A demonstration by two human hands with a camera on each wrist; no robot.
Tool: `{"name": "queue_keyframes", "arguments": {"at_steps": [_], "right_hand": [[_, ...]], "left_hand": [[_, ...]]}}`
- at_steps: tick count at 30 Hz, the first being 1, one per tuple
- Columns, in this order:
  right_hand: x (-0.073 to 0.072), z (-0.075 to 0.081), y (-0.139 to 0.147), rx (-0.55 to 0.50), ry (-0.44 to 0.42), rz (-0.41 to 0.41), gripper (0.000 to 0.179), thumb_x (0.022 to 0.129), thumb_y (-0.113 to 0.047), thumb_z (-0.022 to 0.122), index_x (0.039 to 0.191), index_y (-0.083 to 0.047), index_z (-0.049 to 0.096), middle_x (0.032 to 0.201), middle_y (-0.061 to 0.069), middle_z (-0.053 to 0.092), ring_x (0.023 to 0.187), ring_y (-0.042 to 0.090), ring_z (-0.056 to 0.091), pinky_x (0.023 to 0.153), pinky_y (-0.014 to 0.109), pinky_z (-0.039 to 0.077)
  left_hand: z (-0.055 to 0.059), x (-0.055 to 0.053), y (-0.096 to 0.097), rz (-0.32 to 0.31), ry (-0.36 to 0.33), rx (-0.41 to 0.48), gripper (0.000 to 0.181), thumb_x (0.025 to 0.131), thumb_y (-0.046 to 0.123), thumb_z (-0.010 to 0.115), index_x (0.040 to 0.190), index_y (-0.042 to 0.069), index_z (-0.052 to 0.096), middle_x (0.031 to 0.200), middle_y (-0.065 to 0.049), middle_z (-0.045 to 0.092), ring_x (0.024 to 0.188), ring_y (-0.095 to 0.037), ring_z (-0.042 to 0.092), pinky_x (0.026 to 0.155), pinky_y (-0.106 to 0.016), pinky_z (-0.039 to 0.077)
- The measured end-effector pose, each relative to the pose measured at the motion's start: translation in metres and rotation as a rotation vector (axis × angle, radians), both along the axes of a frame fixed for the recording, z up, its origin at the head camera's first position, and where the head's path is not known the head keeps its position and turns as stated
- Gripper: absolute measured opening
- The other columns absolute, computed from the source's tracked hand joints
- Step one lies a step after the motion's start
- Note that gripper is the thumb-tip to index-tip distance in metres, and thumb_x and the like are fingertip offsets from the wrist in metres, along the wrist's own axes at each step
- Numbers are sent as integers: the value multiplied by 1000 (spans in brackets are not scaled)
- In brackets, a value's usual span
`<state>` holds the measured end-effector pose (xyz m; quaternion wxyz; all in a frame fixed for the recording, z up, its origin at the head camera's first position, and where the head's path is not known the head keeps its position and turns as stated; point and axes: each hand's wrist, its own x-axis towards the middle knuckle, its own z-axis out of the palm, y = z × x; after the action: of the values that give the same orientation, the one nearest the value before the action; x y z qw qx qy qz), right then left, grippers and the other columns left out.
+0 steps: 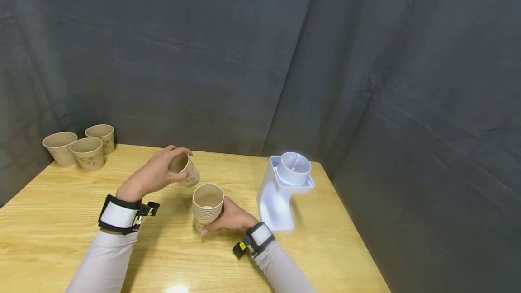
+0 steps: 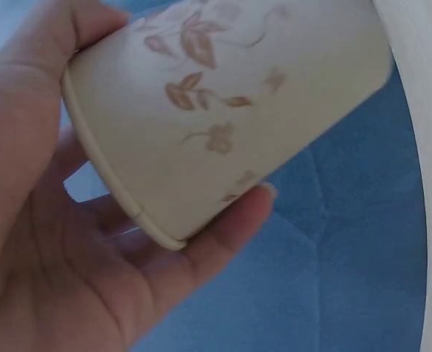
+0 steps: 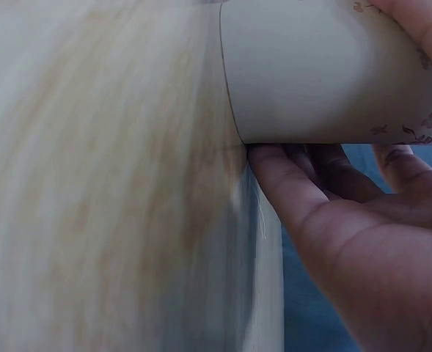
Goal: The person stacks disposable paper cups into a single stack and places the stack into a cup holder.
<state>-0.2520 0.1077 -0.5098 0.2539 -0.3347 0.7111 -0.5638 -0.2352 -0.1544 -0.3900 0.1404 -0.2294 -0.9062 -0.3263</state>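
Note:
A single beige paper cup (image 1: pixel 191 175) with brown leaf prints is gripped near its rim by my left hand (image 1: pixel 156 171), tilted and raised above the table. The left wrist view shows thumb and fingers around that cup's wall (image 2: pixel 223 110). Just right of it, a stack of matching paper cups (image 1: pixel 208 207) stands upright on the table. My right hand (image 1: pixel 232 216) holds the stack low on its right side. In the right wrist view the bottom cup (image 3: pixel 318 73) touches the wooden surface, with fingers beneath and thumb on its other side.
Three more paper cups (image 1: pixel 88 153) stand upright at the table's back left corner. A white stand with a round cup-like holder (image 1: pixel 294 169) on top is to the right of my right hand. Dark curtains (image 1: pixel 183 58) border the wooden table (image 1: pixel 49 220).

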Motion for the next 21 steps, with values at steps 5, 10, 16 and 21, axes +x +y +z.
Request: {"name": "queue_keyframes", "arguments": {"at_steps": [5,10,16,21], "right_hand": [[-1,-2,-5,4,5,24,89,69,10,87,143,-22,49,132,-7,63,122,8,59,110,27,41],[-1,-3,-4,0,1,25,90,69,10,87,143,-22,49,132,-6,63,122,8,59,110,27,41],[-4,-4,0,-7,0,16,89,69,9,87,143,-23,49,131,-5,63,121,9,60,109,28,41],[-3,-3,2,1,-6,23,86,70,8,87,142,-22,50,129,-5,64,119,10,61,107,28,43]], "left_hand": [[-1,5,0,49,91,60,44,89,12,75,131,9,60,117,-19,59,98,-35,63,80,-51,55],[2,6,3,-6,173,122,45,88,10,77,130,12,61,121,-10,61,101,-25,62,81,-41,55],[15,13,14,-102,201,151,46,85,12,81,128,13,65,120,-2,66,102,-15,62,84,-27,52],[23,22,25,-158,215,137,46,84,12,82,127,13,66,119,1,66,102,-15,63,83,-30,54]]}}
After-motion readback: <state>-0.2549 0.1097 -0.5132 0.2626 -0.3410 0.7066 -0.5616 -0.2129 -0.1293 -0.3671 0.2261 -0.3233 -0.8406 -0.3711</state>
